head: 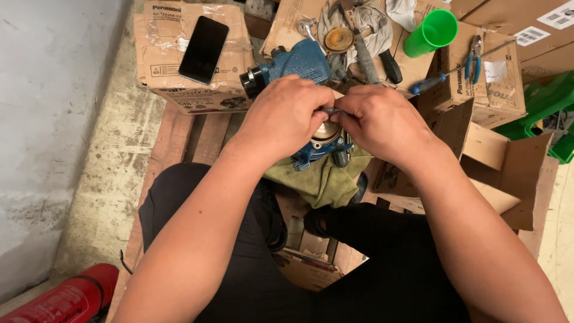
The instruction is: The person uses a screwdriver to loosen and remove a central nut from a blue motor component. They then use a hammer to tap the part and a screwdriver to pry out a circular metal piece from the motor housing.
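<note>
A blue metal pump body (302, 63) rests on an olive green rag (323, 179) in front of me. My left hand (286, 116) and my right hand (376, 122) meet over its round opening (326, 133), fingertips together. Both pinch a small thin metal part (336, 111) between them. Most of the pump's middle is hidden under my hands. My knees in black trousers sit below the pump.
A black phone (203, 49) lies on a cardboard box (197, 90) at the upper left. A green plastic cup (431, 33), blue-handled pliers (475, 60), a screwdriver (427, 84) and a hammer lie on boxes behind. A red cylinder (66, 299) lies at the lower left.
</note>
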